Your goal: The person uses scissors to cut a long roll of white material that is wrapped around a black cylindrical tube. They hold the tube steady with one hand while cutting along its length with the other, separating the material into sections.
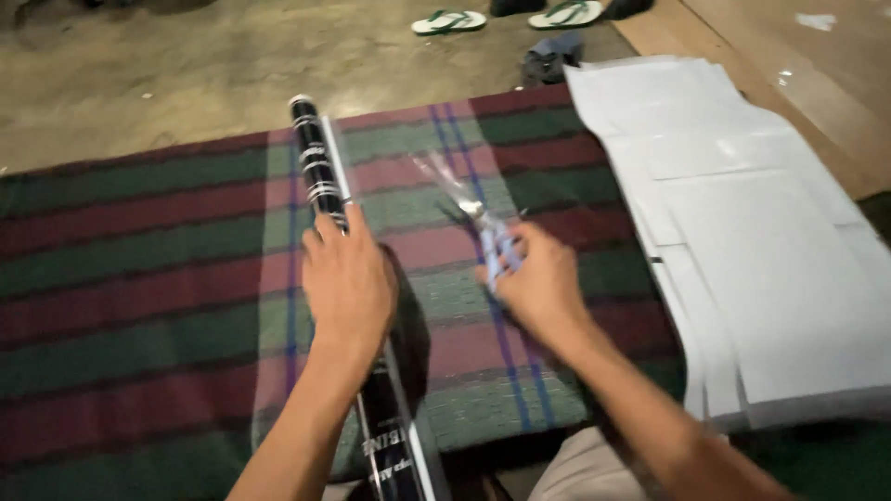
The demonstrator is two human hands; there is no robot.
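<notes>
My left hand (348, 283) presses down on a long black roll with white markings (316, 162) that lies lengthwise across a striped red and green cloth (139, 269). A thin pale strip runs along the roll's right side. My right hand (538, 283) grips a pair of scissors (464, 199) with light blue handles; the blades point up and away, a little to the right of the roll, and look blurred.
A stack of several large white sheets (761, 232) lies on the right of the cloth. Two green and white sandals (450, 20) and a dark bundle (549, 54) sit on the bare floor beyond. A wooden board (789, 74) runs at the top right.
</notes>
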